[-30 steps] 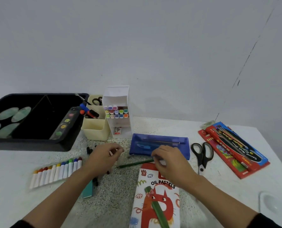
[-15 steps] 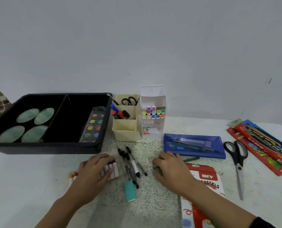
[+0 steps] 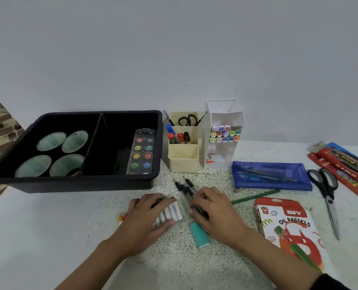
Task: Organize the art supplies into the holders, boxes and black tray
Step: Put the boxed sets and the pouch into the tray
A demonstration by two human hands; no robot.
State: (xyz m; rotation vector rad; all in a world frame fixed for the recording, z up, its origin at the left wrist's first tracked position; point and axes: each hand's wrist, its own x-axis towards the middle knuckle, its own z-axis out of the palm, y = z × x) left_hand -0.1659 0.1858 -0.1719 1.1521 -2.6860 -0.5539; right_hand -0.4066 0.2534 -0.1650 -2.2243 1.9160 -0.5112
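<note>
Both hands lie on the table: the left hand (image 3: 147, 216) spread flat over the white markers (image 3: 169, 213), the right hand (image 3: 212, 208) curled around the black pens (image 3: 184, 188). Best to square each bundle together before lifting it toward the cream holder (image 3: 183, 162) behind. Right of them, a box (image 3: 287, 227) reads "DIY OIL PASTELS".

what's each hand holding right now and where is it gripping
The left hand lies over the row of white markers, fingers across their barrels. The right hand covers the black pens at their lower ends. Neither is clearly lifted.
</note>
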